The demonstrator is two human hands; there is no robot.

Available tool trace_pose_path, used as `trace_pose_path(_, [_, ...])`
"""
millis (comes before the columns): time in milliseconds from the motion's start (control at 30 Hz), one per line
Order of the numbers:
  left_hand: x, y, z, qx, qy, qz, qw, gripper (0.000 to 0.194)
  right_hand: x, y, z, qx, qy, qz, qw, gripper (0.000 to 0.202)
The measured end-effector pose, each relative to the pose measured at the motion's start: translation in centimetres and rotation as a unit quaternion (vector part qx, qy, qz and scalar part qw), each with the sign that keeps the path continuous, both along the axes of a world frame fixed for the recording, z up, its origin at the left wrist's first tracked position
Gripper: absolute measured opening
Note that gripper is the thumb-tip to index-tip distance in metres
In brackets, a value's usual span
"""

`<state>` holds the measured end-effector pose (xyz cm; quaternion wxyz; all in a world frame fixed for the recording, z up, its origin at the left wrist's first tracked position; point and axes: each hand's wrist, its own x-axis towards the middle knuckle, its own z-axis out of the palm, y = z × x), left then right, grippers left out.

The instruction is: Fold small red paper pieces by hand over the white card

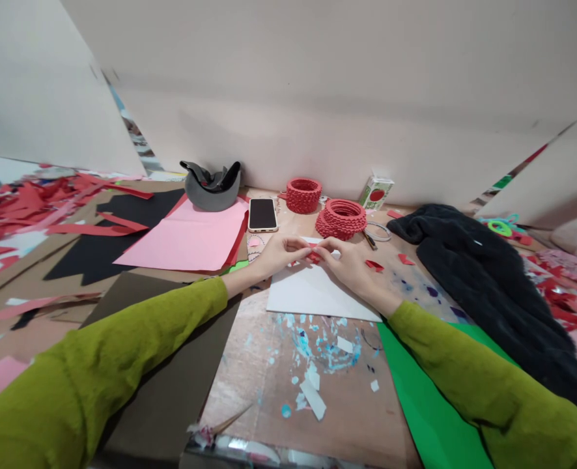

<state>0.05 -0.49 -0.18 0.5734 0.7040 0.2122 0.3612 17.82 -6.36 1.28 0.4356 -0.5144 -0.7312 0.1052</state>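
Above a white sheet (318, 290) on the paint-spattered table, my left hand (279, 254) and my right hand (343, 259) meet with pinched fingertips. Between them is a small folded red paper piece (314, 254), which both hands hold. The fingers partly cover it. Small red folded pieces (374, 266) lie to the right of my right hand. Just behind the hands rests a stack of red zigzag rings (341, 219), and a second red ring stack (303, 195) stands farther back.
Behind on the left are a phone (263, 215), a grey cap (213, 186) and pink paper (185, 234). A small box (377, 192) stands by the wall. Dark cloth (484, 273) and green paper (435, 397) lie right. Red scraps (29, 205) pile far left.
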Motion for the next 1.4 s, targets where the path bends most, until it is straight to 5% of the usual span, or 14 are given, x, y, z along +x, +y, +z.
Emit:
trace_pose_path(333, [-0.14, 0.51, -0.42, 0.018, -0.023, 0.113, 0.993, 0.029, 0.76, 0.89, -0.67, -0.022, 0.128, 0.067, 0.989, 0.026])
trace_pose_path(667, [0.03, 0.27, -0.23, 0.013, -0.014, 0.078, 0.997, 0.032, 0.43, 0.83, -0.38, -0.069, 0.162, 0.124, 0.976, 0.019])
trace_pose_path(900, [0.0, 0.24, -0.23, 0.055, 0.011, 0.071, 0.996, 0.029, 0.41, 0.8, -0.43, -0.055, 0.099, 0.099, 0.989, 0.018])
trace_pose_path(1400, [0.11, -0.17, 0.16, 0.009, -0.011, 0.093, 0.996, 0.033, 0.48, 0.81, -0.47, -0.035, 0.142, 0.078, 0.986, 0.015])
